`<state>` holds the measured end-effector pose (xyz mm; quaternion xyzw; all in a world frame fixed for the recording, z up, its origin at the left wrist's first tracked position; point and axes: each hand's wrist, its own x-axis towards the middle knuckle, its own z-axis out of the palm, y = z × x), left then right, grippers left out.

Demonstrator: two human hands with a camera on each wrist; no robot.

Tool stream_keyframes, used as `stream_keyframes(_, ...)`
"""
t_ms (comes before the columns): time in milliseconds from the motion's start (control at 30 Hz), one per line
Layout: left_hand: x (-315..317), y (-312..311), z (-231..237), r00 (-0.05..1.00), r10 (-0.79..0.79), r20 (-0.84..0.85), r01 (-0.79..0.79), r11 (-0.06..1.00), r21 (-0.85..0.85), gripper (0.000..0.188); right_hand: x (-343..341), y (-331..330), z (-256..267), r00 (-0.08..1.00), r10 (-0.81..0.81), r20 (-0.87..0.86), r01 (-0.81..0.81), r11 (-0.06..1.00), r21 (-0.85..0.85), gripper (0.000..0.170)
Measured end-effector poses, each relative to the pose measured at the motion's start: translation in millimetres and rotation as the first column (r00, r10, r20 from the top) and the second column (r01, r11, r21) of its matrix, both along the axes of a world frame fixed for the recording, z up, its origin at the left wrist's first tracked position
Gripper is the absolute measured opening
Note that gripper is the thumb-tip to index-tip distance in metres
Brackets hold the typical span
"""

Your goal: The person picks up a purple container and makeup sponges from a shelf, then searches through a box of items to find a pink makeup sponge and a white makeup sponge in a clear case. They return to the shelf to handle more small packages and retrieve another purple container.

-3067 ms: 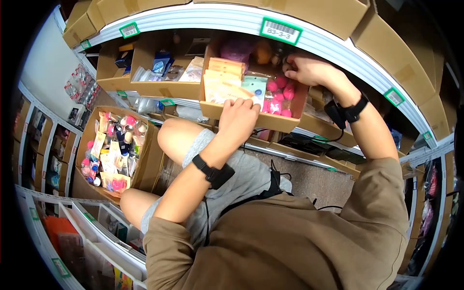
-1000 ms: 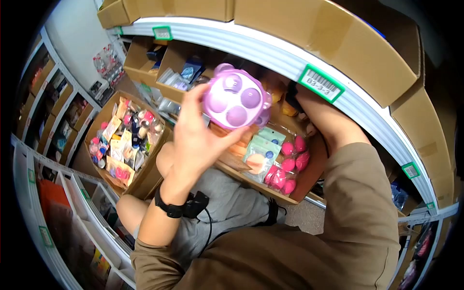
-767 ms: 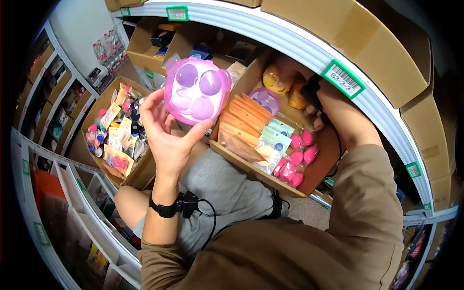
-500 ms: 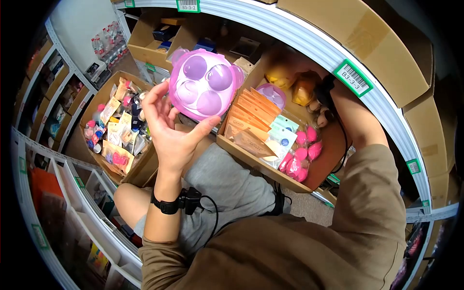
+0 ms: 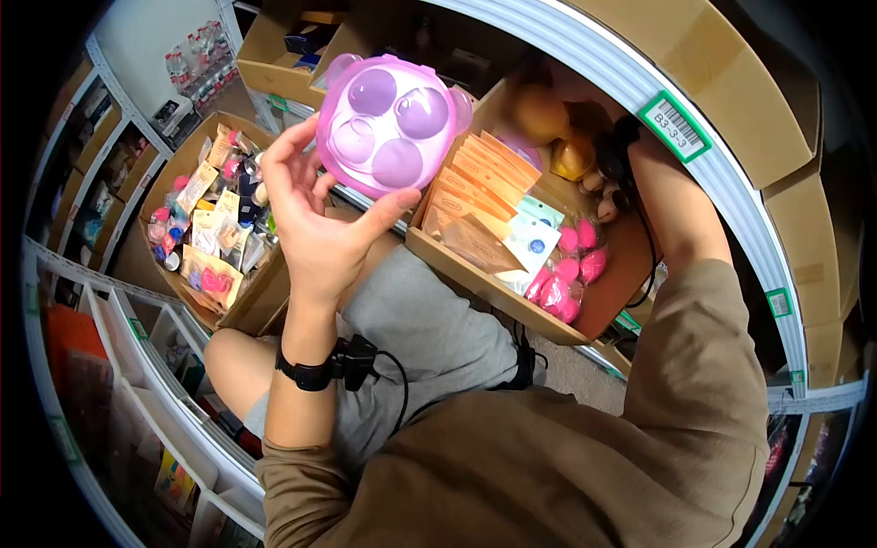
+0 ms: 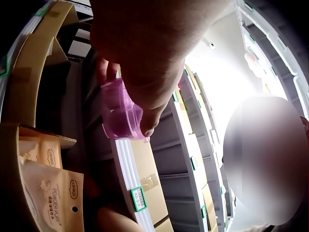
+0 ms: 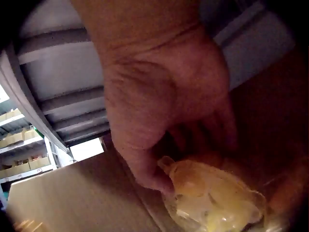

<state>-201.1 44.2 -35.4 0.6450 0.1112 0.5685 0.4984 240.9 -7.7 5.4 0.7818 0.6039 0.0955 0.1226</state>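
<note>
My left hand (image 5: pixel 320 210) holds up a translucent purple bear-shaped case (image 5: pixel 388 126) with four round domes, thumb at its lower edge and fingers behind it. It is also visible as a purple case (image 6: pixel 119 111) in the left wrist view. My right hand (image 7: pixel 169 96) reaches into the back of a cardboard box (image 5: pixel 493 290), dim in the head view. In the right wrist view its thumb and fingers grip the edge of a translucent yellow case (image 7: pixel 212 195). The box also holds orange powder puff packets (image 5: pixel 480 187), pale green packets (image 5: pixel 534 233) and bagged pink sponges (image 5: pixel 566 274).
A carton (image 5: pixel 265 297) packed with mixed cosmetic goods stands on the left. A shelf rail (image 5: pixel 594 59) with a "B3-3-3" label (image 5: pixel 674 125) runs above the box. White drawers (image 5: pixel 137 365) lie at lower left, and bottled packs (image 5: pixel 196 59) farther back.
My left hand has left the box's front packets, taken up the purple case and carried it left of the box. My right arm has reached deeper under the shelf.
</note>
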Motion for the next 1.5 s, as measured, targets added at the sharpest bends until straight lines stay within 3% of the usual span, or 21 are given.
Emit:
stream_keyframes(167, -1.1, -3.7, 1.6, 1.000, -0.010, 0.019, 0.010, 1.000, -0.005, 0.094, -10.9, 10.6, -6.3, 1.000, 0.003, -0.003, -0.003, 0.999, -0.035, 0.049)
stream_keyframes(233, -0.9, -2.9, 0.3, 1.000, -0.010, 0.021, 0.010, 1.000, 0.004, 0.094, -10.6, 12.9, -19.5, 0.998, -0.021, -0.057, 0.017, 0.997, -0.074, 0.057)
stream_keyframes(467, 0.9, -3.5, 1.6, 0.999, -0.026, 0.036, 0.025, 1.000, 0.018, 0.092, -11.8, 7.6, -17.7, 0.986, -0.085, -0.142, 0.081, 0.996, -0.039, 0.060)
stream_keyframes(567, 0.2, -4.7, 2.5, 0.998, -0.043, 0.039, 0.042, 0.999, 0.024, 0.092, 7.4, 6.8, -41.3, 0.963, -0.014, -0.269, -0.022, 0.991, -0.129, 0.060)
stream_keyframes(633, -0.5, -5.5, 2.8, 0.998, -0.045, 0.047, 0.044, 0.999, 0.023, 0.093, 33.4, 1.9, -73.0, 0.980, 0.149, -0.133, -0.140, 0.987, 0.075, 0.058)
stream_keyframes(667, -1.1, -5.8, 3.0, 0.997, -0.047, 0.056, 0.046, 0.999, 0.024, 0.093, 64.3, 0.3, -90.3, 0.980, 0.150, -0.132, -0.141, 0.987, 0.075, 0.058)
stream_keyframes(700, -2.1, -5.9, 2.9, 0.997, -0.045, 0.057, 0.043, 0.999, 0.024, 0.093, 103.6, 0.5, -105.5, 0.887, 0.062, -0.458, -0.015, 0.994, 0.106, 0.065)
stream_keyframes(733, -3.1, -5.7, 2.8, 0.998, -0.043, 0.048, 0.041, 0.999, 0.031, 0.093, 101.0, 1.8, -99.5, 0.681, -0.010, -0.732, 0.112, 0.989, 0.091, 0.072)
stream_keyframes(767, -4.0, -5.7, 2.5, 0.998, -0.039, 0.039, 0.038, 0.999, 0.036, 0.093, 98.2, 9.3, -93.4, 0.682, -0.007, -0.731, 0.107, 0.990, 0.090, 0.072)
stream_keyframes(800, -4.6, -5.7, 2.0, 0.999, -0.035, 0.038, 0.033, 0.999, 0.034, 0.093, 50.8, 16.3, -59.6, 0.914, -0.073, -0.400, 0.059, 0.997, -0.049, 0.062)
stream_keyframes(833, -4.7, -5.7, 1.6, 0.999, -0.035, 0.034, 0.034, 0.999, 0.034, 0.093, 17.2, 17.8, -38.9, 0.997, -0.072, 0.001, 0.070, 0.979, -0.193, 0.053)
stream_keyframes(967, -3.9, -5.6, 1.5, 0.999, -0.041, 0.024, 0.040, 0.999, 0.031, 0.092, 11.6, 11.3, -37.0, 0.997, -0.011, -0.070, -0.001, 0.985, -0.171, 0.061)
stream_keyframes(1033, -4.0, -6.5, 2.5, 0.999, -0.035, 0.024, 0.034, 0.999, 0.039, 0.092, 33.1, 16.4, -42.1, 0.986, 0.088, -0.142, -0.091, 0.996, -0.020, 0.066)
stream_keyframes(1133, -2.7, -7.2, 5.2, 0.999, -0.037, 0.036, 0.035, 0.998, 0.050, 0.091, 22.3, 0.0, -9.9, 0.994, -0.048, -0.101, 0.054, 0.997, 0.058, 0.068)
stream_keyframes(1300, -8.5, -12.1, 10.4, 0.997, -0.080, 0.017, 0.080, 0.997, 0.023, 0.088, -16.5, -38.7, 7.5, 0.926, -0.375, -0.054, 0.348, 0.898, -0.271, 0.070)
stream_keyframes(1500, -11.0, -12.9, 11.6, 0.996, -0.074, 0.043, 0.072, 0.996, 0.043, 0.087, -28.2, -44.7, 3.7, 0.855, -0.518, -0.016, 0.446, 0.751, -0.486, 0.073)
